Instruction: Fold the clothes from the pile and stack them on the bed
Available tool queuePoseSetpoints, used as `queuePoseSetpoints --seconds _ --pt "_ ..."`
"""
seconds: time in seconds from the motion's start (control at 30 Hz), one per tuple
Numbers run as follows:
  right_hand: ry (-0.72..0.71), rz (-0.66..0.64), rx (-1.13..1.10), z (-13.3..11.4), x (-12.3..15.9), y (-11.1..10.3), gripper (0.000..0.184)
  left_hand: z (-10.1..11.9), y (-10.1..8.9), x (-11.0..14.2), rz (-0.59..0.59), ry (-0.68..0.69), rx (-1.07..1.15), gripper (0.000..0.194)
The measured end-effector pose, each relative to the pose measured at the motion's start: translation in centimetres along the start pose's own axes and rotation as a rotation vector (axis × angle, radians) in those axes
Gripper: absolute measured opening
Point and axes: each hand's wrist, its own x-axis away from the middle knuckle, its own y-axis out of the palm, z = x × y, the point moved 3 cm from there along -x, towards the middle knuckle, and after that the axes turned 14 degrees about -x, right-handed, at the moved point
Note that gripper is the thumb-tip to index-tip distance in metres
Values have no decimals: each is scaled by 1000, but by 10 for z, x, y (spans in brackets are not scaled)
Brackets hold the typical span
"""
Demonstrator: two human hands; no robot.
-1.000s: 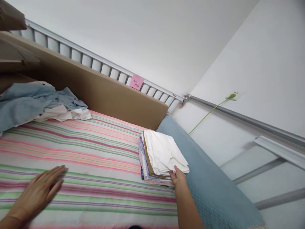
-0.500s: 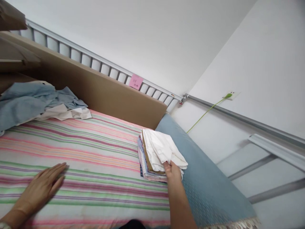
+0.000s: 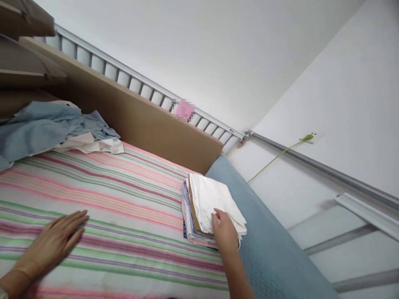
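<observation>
A folded white cloth (image 3: 210, 199) tops a small stack of folded clothes (image 3: 188, 220) at the right edge of a striped bed sheet (image 3: 118, 199). My right hand (image 3: 225, 231) rests palm down on the near corner of that white cloth, fingers stretched over it. My left hand (image 3: 54, 241) lies flat and open on the sheet at the lower left, holding nothing.
A heap of unfolded blue and white clothes (image 3: 52, 128) sits at the far left of the bed. A brown board (image 3: 149, 124) and a metal rail (image 3: 140, 89) run behind it. A blue cover (image 3: 274, 245) borders the bed's right side, by a white wall with a green cable (image 3: 274, 155).
My right hand has gone from gripping the white cloth's near edge to lying flat on top of it. The cloth now sits flatter. My left hand has stayed put.
</observation>
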Motion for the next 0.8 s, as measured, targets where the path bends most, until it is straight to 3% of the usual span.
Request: queuePoseSetpoints --seconds 0.13,0.2,0.43,0.63,0.8 --pt "-113 9 388 -21 -10 43 31 1 1 1 -29 -17 9 44" --pt "-136 1 480 -21 -15 50 22 1 0 2 -33 -26 14 44" --pt "-166 -103 517 -31 -33 16 29 1 1 2 -21 -13 17 44" --pt "-97 -366 416 -29 -38 28 20 1 3 3 -13 -17 25 45" --pt "-31 -231 306 -25 -79 12 47 0 4 3 -18 -26 11 46"
